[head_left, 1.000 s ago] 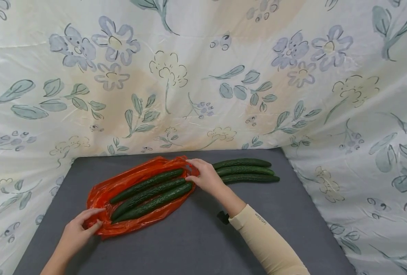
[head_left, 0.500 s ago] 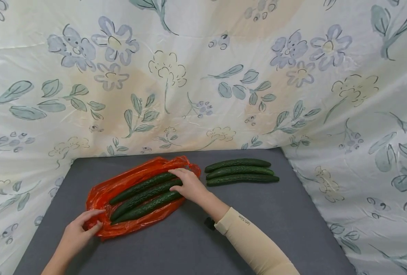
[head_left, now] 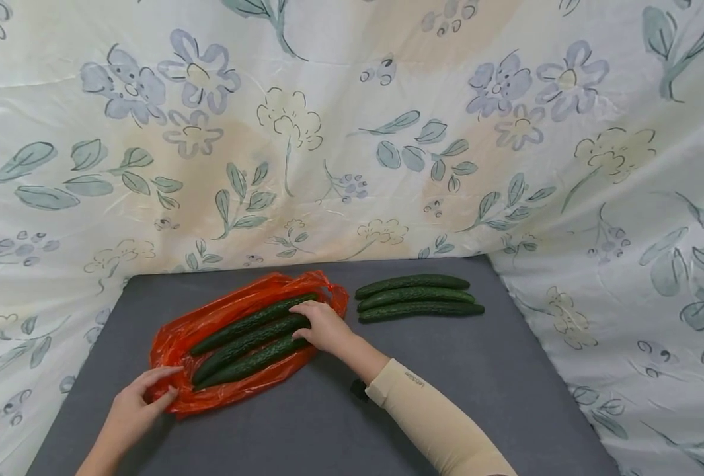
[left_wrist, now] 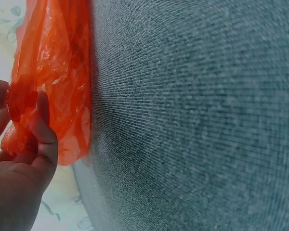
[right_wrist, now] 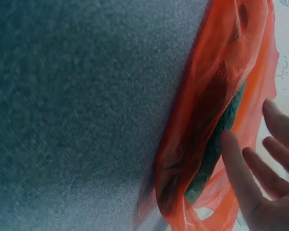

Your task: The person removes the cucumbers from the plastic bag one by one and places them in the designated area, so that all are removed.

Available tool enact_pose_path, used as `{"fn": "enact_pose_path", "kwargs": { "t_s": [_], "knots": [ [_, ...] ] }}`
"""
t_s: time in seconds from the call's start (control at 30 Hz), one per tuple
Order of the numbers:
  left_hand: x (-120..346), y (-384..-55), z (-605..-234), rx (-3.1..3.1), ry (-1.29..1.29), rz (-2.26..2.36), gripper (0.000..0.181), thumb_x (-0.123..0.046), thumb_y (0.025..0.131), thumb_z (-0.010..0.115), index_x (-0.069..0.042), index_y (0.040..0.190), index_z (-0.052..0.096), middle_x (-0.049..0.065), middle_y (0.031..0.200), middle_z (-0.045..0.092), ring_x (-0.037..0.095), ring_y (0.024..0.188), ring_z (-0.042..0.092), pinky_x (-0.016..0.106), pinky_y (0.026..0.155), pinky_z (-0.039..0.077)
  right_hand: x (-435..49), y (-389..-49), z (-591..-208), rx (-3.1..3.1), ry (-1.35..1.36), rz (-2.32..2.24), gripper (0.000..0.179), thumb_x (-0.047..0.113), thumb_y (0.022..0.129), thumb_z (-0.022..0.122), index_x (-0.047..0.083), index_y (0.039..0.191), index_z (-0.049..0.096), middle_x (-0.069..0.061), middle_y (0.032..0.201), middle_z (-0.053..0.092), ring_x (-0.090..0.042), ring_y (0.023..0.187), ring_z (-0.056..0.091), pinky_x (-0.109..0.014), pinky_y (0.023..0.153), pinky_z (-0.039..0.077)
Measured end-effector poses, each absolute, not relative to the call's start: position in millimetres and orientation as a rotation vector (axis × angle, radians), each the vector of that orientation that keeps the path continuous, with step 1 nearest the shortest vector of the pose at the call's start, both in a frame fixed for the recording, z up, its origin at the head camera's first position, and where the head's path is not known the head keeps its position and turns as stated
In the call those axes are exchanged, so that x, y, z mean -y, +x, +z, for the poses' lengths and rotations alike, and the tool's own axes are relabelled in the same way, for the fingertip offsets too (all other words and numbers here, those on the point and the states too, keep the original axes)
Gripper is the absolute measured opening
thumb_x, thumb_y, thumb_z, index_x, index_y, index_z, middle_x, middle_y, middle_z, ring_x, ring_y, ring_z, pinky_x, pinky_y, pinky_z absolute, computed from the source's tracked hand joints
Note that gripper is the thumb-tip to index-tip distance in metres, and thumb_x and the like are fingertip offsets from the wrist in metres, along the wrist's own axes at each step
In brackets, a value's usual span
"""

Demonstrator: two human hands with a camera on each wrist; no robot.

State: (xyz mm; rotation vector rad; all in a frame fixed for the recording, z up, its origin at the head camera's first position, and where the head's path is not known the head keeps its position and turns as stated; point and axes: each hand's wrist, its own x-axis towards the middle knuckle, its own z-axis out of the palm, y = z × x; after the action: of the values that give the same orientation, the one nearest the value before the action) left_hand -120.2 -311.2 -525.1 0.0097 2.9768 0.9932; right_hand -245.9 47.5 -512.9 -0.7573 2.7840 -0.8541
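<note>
An orange-red plastic bag (head_left: 167, 337) lies spread on the left of the table, with three dark green cucumbers (head_left: 250, 338) side by side in its opening. At the bag's near left end my left hand (head_left: 133, 404) grips the crumpled film. In the left wrist view, the thumb and fingers of that left hand (left_wrist: 26, 154) close round a fold of it. My right hand (head_left: 326, 328) hovers over the right ends of the cucumbers, fingers spread. The right wrist view shows the right hand (right_wrist: 267, 187) with thumb and fingers apart, next to one cucumber (right_wrist: 214, 149).
Three more cucumbers (head_left: 418, 297) lie in a row at the back right of the grey table (head_left: 447, 370). A floral curtain (head_left: 328, 132) hangs behind and along both sides.
My right hand has left the bag's far right edge and come left and nearer, over the cucumbers in the bag. My left hand has stayed at its end.
</note>
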Motion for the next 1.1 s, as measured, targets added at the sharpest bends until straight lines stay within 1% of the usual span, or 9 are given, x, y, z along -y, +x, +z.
{"fn": "enact_pose_path", "kwargs": {
  "t_s": [0.13, 0.27, 0.4, 0.53, 0.77, 0.9, 1.03, 1.1],
  "knots": [
    [313.5, -120.8, -523.5, -2.99, 0.004, 0.991, 0.038, -0.025, 0.094, 0.072, -0.008, 0.128, 0.068, 0.024, 0.135, 0.058, 0.003, 0.074, 0.05, 0.025, 0.058, 0.044, -43.6, -249.6, -515.2, -2.783, -0.739, -0.798, 0.046, 0.029, 0.091, 0.076, 0.017, 0.134, 0.066, -0.002, 0.136, 0.063, -0.021, 0.125, 0.059, -0.034, 0.097, 0.051],
    [313.9, -122.4, -521.9, -2.975, -0.006, 0.998, 0.039, -0.025, 0.095, 0.071, -0.008, 0.129, 0.066, 0.024, 0.136, 0.058, 0.003, 0.07, 0.049, 0.025, 0.058, 0.044, -42.9, -251.6, -516.2, -2.762, -0.677, -0.77, 0.039, 0.031, 0.09, 0.077, 0.018, 0.126, 0.071, -0.001, 0.13, 0.064, -0.021, 0.119, 0.06, -0.033, 0.093, 0.052],
    [312.6, -122.0, -520.5, -2.957, -0.016, 1.018, 0.04, -0.024, 0.095, 0.071, -0.007, 0.131, 0.065, 0.025, 0.136, 0.057, 0.003, 0.071, 0.05, 0.026, 0.058, 0.044, -44.1, -251.2, -516.1, -2.749, -0.631, -0.755, 0.036, 0.031, 0.089, 0.078, 0.019, 0.123, 0.073, -0.002, 0.128, 0.064, -0.022, 0.116, 0.06, -0.033, 0.09, 0.053],
    [311.9, -121.3, -520.7, -2.974, -0.011, 1.01, 0.04, -0.024, 0.094, 0.072, -0.008, 0.13, 0.066, 0.024, 0.135, 0.058, 0.002, 0.076, 0.05, 0.025, 0.059, 0.044, -45.3, -250.5, -518.0, -2.741, -0.65, -0.726, 0.037, 0.031, 0.088, 0.079, 0.02, 0.123, 0.073, -0.003, 0.128, 0.063, -0.022, 0.115, 0.06, -0.032, 0.088, 0.053],
    [310.8, -119.2, -521.8, -2.993, 0.003, 1.022, 0.038, -0.023, 0.094, 0.073, -0.008, 0.128, 0.068, 0.023, 0.133, 0.06, 0.002, 0.074, 0.049, 0.025, 0.058, 0.043, -44.2, -249.7, -525.4, -2.766, -0.737, -0.589, 0.044, 0.029, 0.085, 0.083, 0.021, 0.126, 0.071, -0.002, 0.126, 0.061, -0.022, 0.113, 0.058, -0.031, 0.089, 0.052],
    [310.6, -118.1, -522.4, -3.023, 0.004, 0.999, 0.037, -0.024, 0.092, 0.074, -0.009, 0.126, 0.069, 0.021, 0.132, 0.062, -0.001, 0.081, 0.049, 0.025, 0.061, 0.043, -41.7, -247.8, -528.4, -2.799, -0.784, -0.468, 0.044, 0.026, 0.086, 0.082, 0.022, 0.128, 0.07, -0.002, 0.124, 0.06, -0.023, 0.113, 0.057, -0.03, 0.089, 0.052],
    [310.7, -118.8, -522.9, -3.003, -0.001, 0.99, 0.038, -0.026, 0.092, 0.074, -0.01, 0.126, 0.069, 0.021, 0.133, 0.061, 0.0, 0.085, 0.05, 0.025, 0.062, 0.045, -40.4, -246.1, -527.6, -2.832, -0.797, -0.442, 0.041, 0.024, 0.087, 0.081, 0.02, 0.126, 0.071, 0.0, 0.125, 0.063, -0.021, 0.116, 0.06, -0.03, 0.096, 0.051],
    [310.7, -119.6, -522.9, -2.984, -0.003, 0.992, 0.039, -0.027, 0.093, 0.074, -0.01, 0.127, 0.069, 0.022, 0.134, 0.061, 0.004, 0.086, 0.052, 0.025, 0.063, 0.046, -40.3, -245.5, -526.1, -2.844, -0.801, -0.431, 0.041, 0.024, 0.087, 0.08, 0.02, 0.126, 0.071, 0.0, 0.128, 0.065, -0.021, 0.119, 0.06, -0.032, 0.101, 0.049]
  ]
}}
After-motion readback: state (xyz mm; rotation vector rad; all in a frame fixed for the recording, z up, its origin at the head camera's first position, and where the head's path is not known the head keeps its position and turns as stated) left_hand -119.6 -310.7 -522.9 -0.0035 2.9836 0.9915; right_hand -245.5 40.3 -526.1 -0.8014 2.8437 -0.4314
